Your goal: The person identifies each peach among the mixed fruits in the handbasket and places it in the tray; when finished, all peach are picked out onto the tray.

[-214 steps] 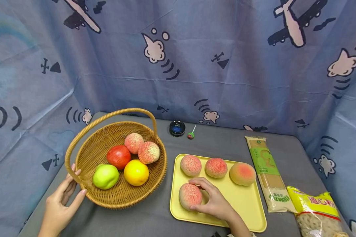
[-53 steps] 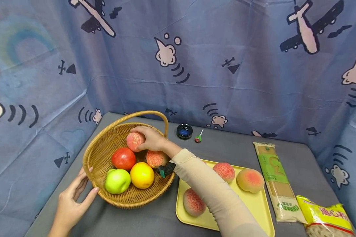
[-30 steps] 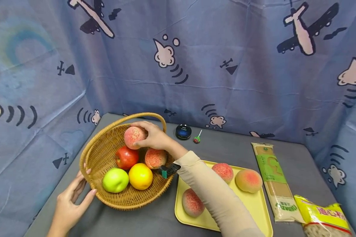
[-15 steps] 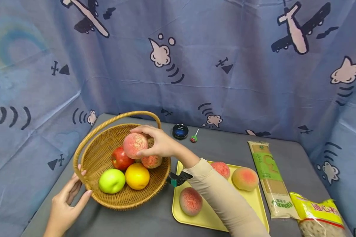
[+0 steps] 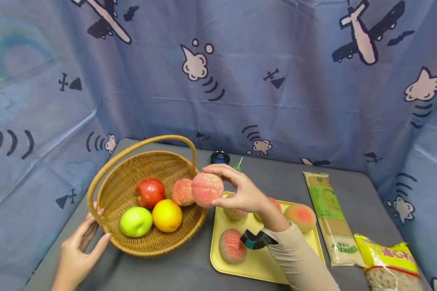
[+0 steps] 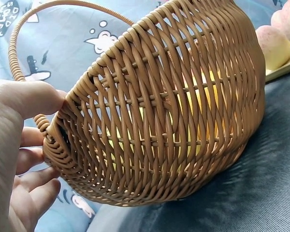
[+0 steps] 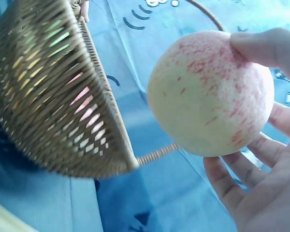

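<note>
A peach (image 5: 207, 190) is held between the thumb and fingers of my right hand (image 5: 242, 193), raised by the basket's right rim and the near-left part of the tray. In the right wrist view the peach (image 7: 210, 94) hangs clear of the wicker basket (image 7: 63, 96). My left hand (image 5: 78, 246) grips the left rim of the wicker basket (image 5: 131, 248), thumb on the near side and fingers behind, as the left wrist view shows. Inside the basket lie a red apple (image 5: 150, 193), a green apple (image 5: 136, 222), an orange (image 5: 167, 216) and another peach (image 5: 183, 192).
A yellow tray (image 5: 255, 270) carries several peaches, including a near one (image 5: 233, 245) and a paler one (image 5: 300, 218). Behind stand a tuna tin (image 5: 219, 157) and a lollipop (image 5: 238, 166), partly covered. To the right lie a noodle pack (image 5: 331, 218) and a yellow bag (image 5: 391, 258).
My right hand went from a peach on the tray into the basket, took hold of a peach there, lifted it and carried it right to the rim. The left hand kept its grip.
</note>
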Demonstrator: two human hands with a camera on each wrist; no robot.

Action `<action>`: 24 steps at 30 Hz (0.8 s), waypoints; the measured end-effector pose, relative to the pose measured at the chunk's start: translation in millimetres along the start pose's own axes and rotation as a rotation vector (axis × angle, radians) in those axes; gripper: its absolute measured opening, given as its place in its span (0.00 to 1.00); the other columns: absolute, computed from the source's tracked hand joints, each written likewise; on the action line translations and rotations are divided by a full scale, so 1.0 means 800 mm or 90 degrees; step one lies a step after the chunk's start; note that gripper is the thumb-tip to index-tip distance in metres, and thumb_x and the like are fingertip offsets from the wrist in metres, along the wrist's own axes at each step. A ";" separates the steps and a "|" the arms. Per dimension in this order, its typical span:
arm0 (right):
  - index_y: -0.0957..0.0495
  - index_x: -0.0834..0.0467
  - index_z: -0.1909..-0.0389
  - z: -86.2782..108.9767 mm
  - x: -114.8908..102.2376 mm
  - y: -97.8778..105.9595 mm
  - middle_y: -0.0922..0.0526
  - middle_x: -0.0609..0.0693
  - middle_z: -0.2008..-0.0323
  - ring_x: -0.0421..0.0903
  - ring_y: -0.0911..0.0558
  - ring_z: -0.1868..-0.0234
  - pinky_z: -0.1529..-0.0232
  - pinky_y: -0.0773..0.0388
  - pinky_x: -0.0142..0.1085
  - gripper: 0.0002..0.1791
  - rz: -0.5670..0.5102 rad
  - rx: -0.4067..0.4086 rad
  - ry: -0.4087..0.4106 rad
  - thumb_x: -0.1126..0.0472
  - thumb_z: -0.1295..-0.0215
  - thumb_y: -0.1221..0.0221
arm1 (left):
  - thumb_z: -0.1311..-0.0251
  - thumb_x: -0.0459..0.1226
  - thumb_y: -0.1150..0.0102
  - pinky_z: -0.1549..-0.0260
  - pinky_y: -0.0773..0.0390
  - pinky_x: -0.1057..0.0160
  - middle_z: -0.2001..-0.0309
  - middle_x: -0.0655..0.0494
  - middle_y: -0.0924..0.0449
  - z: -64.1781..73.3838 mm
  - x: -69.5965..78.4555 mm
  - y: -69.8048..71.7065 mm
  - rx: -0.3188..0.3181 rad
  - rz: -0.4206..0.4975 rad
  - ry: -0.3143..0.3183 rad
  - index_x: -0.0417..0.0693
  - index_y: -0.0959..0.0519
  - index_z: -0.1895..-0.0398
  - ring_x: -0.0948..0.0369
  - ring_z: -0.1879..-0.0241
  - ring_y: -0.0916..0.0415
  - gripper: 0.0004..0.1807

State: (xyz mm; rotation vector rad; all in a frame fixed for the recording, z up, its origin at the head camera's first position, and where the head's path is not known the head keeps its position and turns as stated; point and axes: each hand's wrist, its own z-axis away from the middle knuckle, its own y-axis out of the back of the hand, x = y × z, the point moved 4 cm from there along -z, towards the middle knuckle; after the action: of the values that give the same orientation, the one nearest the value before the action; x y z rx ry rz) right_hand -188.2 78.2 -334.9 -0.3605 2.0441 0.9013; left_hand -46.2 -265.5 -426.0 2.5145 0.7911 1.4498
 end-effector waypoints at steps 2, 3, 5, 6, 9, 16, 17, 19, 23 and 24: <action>0.31 0.60 0.38 0.021 -0.002 0.007 0.29 0.55 0.38 0.44 0.27 0.41 0.40 0.24 0.36 0.38 0.015 0.022 0.007 0.69 0.53 0.29 | 0.59 0.12 0.39 0.43 0.30 0.79 0.36 0.55 0.29 0.000 -0.001 0.000 -0.003 0.002 0.007 0.30 0.31 0.39 0.71 0.36 0.35 0.38; 0.31 0.60 0.38 0.031 -0.004 0.009 0.29 0.55 0.39 0.45 0.28 0.41 0.40 0.23 0.36 0.38 0.012 0.032 0.008 0.70 0.53 0.29 | 0.59 0.12 0.39 0.43 0.30 0.79 0.36 0.56 0.29 0.000 -0.001 0.000 -0.004 0.001 0.011 0.30 0.31 0.39 0.71 0.36 0.35 0.37; 0.31 0.62 0.38 0.056 -0.007 0.014 0.29 0.57 0.39 0.45 0.28 0.40 0.41 0.23 0.33 0.39 0.007 0.056 0.012 0.72 0.55 0.29 | 0.58 0.12 0.39 0.44 0.30 0.80 0.36 0.57 0.30 0.001 -0.001 0.000 -0.006 -0.006 0.020 0.31 0.32 0.38 0.72 0.36 0.35 0.38; 0.31 0.63 0.38 0.069 -0.008 0.016 0.29 0.58 0.40 0.45 0.28 0.40 0.41 0.23 0.31 0.39 0.002 0.067 0.015 0.73 0.56 0.30 | 0.58 0.12 0.39 0.44 0.30 0.80 0.36 0.59 0.30 0.001 0.000 0.000 -0.007 -0.008 0.024 0.31 0.32 0.38 0.72 0.36 0.35 0.38; 0.33 0.68 0.38 0.106 -0.006 0.020 0.31 0.62 0.40 0.45 0.31 0.37 0.39 0.26 0.29 0.40 -0.018 0.098 0.020 0.78 0.58 0.31 | 0.58 0.12 0.39 0.44 0.31 0.80 0.35 0.57 0.30 0.000 0.001 0.000 -0.002 -0.011 0.015 0.31 0.32 0.38 0.72 0.36 0.35 0.38; 0.38 0.75 0.37 0.186 0.009 0.021 0.32 0.62 0.38 0.44 0.33 0.35 0.37 0.30 0.25 0.42 -0.027 0.167 -0.011 0.84 0.58 0.36 | 0.58 0.11 0.40 0.42 0.31 0.80 0.33 0.50 0.34 0.001 0.002 -0.001 -0.009 -0.003 0.011 0.29 0.33 0.37 0.69 0.34 0.38 0.38; 0.39 0.75 0.37 0.197 0.012 0.020 0.32 0.62 0.37 0.44 0.33 0.35 0.38 0.29 0.24 0.42 -0.029 0.174 -0.023 0.84 0.58 0.37 | 0.58 0.11 0.40 0.42 0.31 0.80 0.33 0.49 0.34 0.001 0.001 -0.001 -0.010 -0.003 0.013 0.29 0.33 0.37 0.69 0.33 0.38 0.38; 0.39 0.75 0.37 0.217 0.020 0.019 0.31 0.60 0.37 0.41 0.32 0.35 0.39 0.29 0.23 0.41 -0.029 0.182 -0.059 0.84 0.56 0.37 | 0.58 0.11 0.40 0.42 0.31 0.79 0.32 0.48 0.35 0.001 0.000 -0.002 -0.011 -0.002 0.018 0.29 0.33 0.37 0.68 0.33 0.38 0.38; 0.38 0.70 0.35 0.249 0.037 0.016 0.30 0.55 0.37 0.36 0.32 0.36 0.40 0.30 0.21 0.38 -0.023 0.175 -0.159 0.81 0.50 0.38 | 0.58 0.11 0.40 0.43 0.31 0.79 0.33 0.50 0.34 0.001 0.001 -0.001 -0.008 -0.004 0.021 0.29 0.33 0.38 0.69 0.34 0.37 0.37; 0.37 0.69 0.35 0.254 0.041 0.015 0.30 0.55 0.37 0.35 0.32 0.36 0.40 0.30 0.21 0.38 -0.021 0.171 -0.179 0.80 0.49 0.38 | 0.58 0.11 0.40 0.43 0.31 0.80 0.33 0.51 0.33 0.000 0.001 -0.001 -0.007 -0.004 0.021 0.29 0.32 0.38 0.69 0.34 0.37 0.37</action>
State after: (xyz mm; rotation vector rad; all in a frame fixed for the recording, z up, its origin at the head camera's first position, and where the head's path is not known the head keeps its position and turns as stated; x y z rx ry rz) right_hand -94.0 233.9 -432.5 -0.1122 1.8609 0.6090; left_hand -45.9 -264.6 -425.9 2.4834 0.7938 1.4923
